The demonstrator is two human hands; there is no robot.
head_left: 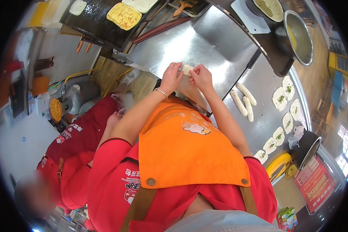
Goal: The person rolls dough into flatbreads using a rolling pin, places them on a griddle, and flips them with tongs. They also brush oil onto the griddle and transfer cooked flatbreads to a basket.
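Observation:
A small flat piece of pale dough (187,70) is held between both hands above the near edge of the steel worktop (174,43). My left hand (172,76) grips its left side with the fingertips. The fingers of my right hand (201,76) pinch its right end. To the right, several dough rolls (238,103) lie together on the steel surface. Farther right, flattened dough pieces topped with chopped greens (279,99) lie in a curved row.
A dark griddle (90,26) at the upper left holds a browned flatbread (124,16) and paler ones. A dark red rolling pin (162,30) lies beside it. Metal bowls (298,37) stand at the upper right. A co-worker in a red apron (84,127) is close at the left.

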